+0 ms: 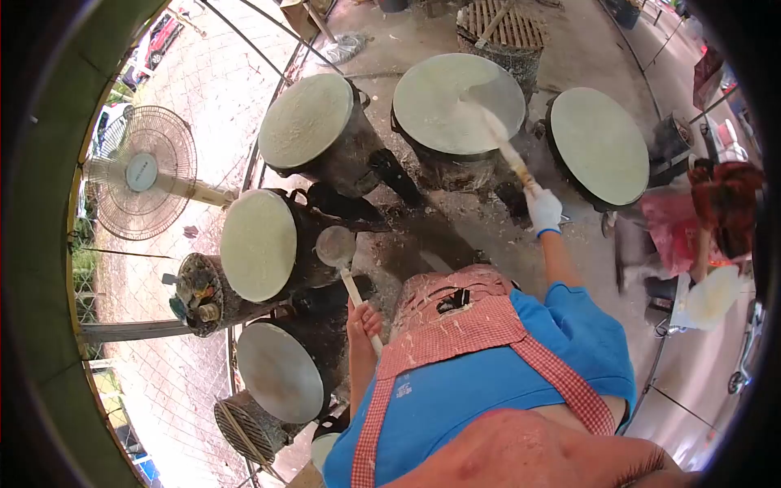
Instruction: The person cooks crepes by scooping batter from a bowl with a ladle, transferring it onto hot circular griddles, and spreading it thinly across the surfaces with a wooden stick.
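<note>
My right hand [545, 211], in a white glove, grips the handle of a long wooden-handled spatula [508, 153]. Its blade lies over the pale batter layer on the back middle round griddle [443, 146] and is partly blurred by motion. Lower left, my bare left hand [364, 321] is closed around the pale handle of a ladle [335, 246]. The ladle's round bowl points away from me, close to the left griddle [259, 246]. That griddle, the back left one [305, 120] and the right one [598, 146] also bear pale, flat layers.
A greyish round griddle [279, 372] stands nearest on the left. Beside the griddles is a drum-like container [207, 293] with items on top. A fan [141, 172] stands by the mesh fence. Another person [724, 211] is at the right, near a pale sheet [714, 298].
</note>
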A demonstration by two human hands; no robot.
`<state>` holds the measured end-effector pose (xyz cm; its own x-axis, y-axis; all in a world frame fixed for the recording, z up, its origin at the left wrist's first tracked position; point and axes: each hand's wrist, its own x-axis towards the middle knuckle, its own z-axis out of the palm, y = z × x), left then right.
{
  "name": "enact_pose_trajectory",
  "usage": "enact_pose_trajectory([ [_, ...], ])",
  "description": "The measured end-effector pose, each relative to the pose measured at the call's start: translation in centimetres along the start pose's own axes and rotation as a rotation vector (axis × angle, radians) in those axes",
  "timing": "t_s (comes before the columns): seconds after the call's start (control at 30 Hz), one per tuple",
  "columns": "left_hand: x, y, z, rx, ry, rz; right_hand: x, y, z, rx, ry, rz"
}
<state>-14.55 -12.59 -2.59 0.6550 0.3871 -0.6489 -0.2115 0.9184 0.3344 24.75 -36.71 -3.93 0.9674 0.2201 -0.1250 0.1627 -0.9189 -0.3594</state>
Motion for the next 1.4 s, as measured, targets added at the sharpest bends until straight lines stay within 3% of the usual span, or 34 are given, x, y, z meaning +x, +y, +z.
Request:
enact_pose_trajectory([
  [0.07, -0.5, -0.4, 1.2, 0.043, 0.032, 0.032, 1.6, -0.9, 0.6, 0.319, 0.228, -0.068],
  [0.17, 0.6, -0.7, 2.0, -0.112, 0.022, -0.064, 3.9, -3.2, 6.8, 0.453, 0.182, -0.353],
  [0.23, 1.0, -0.4, 1.7, -0.061, 0.006, -0.107, 0.3, -3.6, 4.1, 0.175, -0.053, -0.288],
  [0.3, 1.7, -0.1, 1.3, -0.090, -0.032, -0.183, 1.3, 0.7, 4.1, 0.172, 0.117, -0.229],
  [0.37, 1.7, -0.2, 1.2, -0.075, -0.019, -0.164, 5.7, 4.9, 4.1, -0.093, 0.098, -0.226],
  [0.43, 2.5, -0.3, 1.1, -0.227, -0.082, -0.291, 7.6, 1.4, 1.0, 0.327, 0.257, -0.164],
  [0.47, 2.3, -0.8, 3.1, -0.026, 0.038, -0.148, 8.3, -0.2, 2.0, 0.334, 0.239, -0.179],
  [0.5, 1.9, -1.6, 3.6, -0.027, 0.052, -0.157, 8.6, -0.9, 2.9, 0.341, 0.223, -0.196],
  [0.57, 2.5, -1.3, 5.0, -0.219, 0.071, -0.239, 5.0, -0.8, 3.9, 0.204, 0.091, -0.436],
  [0.6, 3.4, -1.0, 3.1, -0.229, -0.031, -0.317, 2.5, -0.7, 2.0, 0.030, -0.061, -0.392],
  [0.63, 3.5, -0.9, 3.0, -0.013, 0.026, -0.284, 1.5, 1.6, 2.8, 0.080, -0.043, -0.282],
  [0.67, 3.7, -0.9, 1.9, -0.025, -0.040, -0.291, 1.7, 3.5, 2.3, 0.258, 0.102, -0.353],
  [0.7, 4.1, -1.0, 1.1, -0.043, -0.098, -0.299, 4.2, 5.7, 3.2, 0.093, -0.029, -0.179],
  [0.77, 4.5, -0.9, 2.1, -0.106, -0.050, -0.344, 8.4, 5.1, 2.3, 0.167, 0.165, -0.139],
  [0.83, 5.9, -1.6, 4.0, -0.186, 0.001, -0.401, 11.7, 0.3, -1.0, 0.495, 0.131, -0.050],
  [0.9, 6.7, -2.2, 6.4, -0.273, 0.180, -0.354, 12.6, -0.9, 1.7, 0.328, 0.239, -0.326],
  [0.93, 7.0, -2.1, 6.9, -0.211, 0.186, -0.365, 9.7, 0.3, 2.9, 0.268, 0.194, -0.405],
  [0.97, 7.6, -2.2, 6.5, -0.208, 0.166, -0.364, 6.0, 0.7, 0.8, 0.086, 0.113, -0.425],
  [1.0, 7.4, -2.2, 5.0, -0.209, 0.097, -0.392, 3.6, 2.2, 0.6, 0.112, 0.064, -0.376],
  [1.03, 7.7, -2.4, 4.3, -0.210, 0.022, -0.416, 3.2, 5.1, 2.7, 0.070, -0.041, -0.232],
  [1.1, 7.9, -3.4, 4.9, -0.179, 0.023, -0.335, 10.7, 5.6, 3.0, 0.543, 0.184, -0.129],
  [1.17, 7.0, -4.5, 6.9, -0.146, 0.064, -0.282, 19.3, 2.4, 3.1, 0.479, 0.305, -0.174],
  [1.23, 5.9, -5.3, 10.0, -0.101, 0.194, -0.161, 26.5, 0.1, 2.6, 0.374, 0.202, -0.241],
  [1.33, 5.9, -4.6, 6.5, -0.042, 0.032, -0.254, 23.2, -0.1, -0.9, 0.487, 0.208, -0.372],
  [1.37, 7.0, -5.1, 7.1, -0.053, 0.007, -0.257, 20.8, -0.2, 0.5, 0.978, 0.132, -0.114],
  [1.4, 6.9, -5.0, 7.0, 0.002, 0.077, -0.222, 18.8, -0.3, 2.9, 1.187, -0.041, 0.121],
])
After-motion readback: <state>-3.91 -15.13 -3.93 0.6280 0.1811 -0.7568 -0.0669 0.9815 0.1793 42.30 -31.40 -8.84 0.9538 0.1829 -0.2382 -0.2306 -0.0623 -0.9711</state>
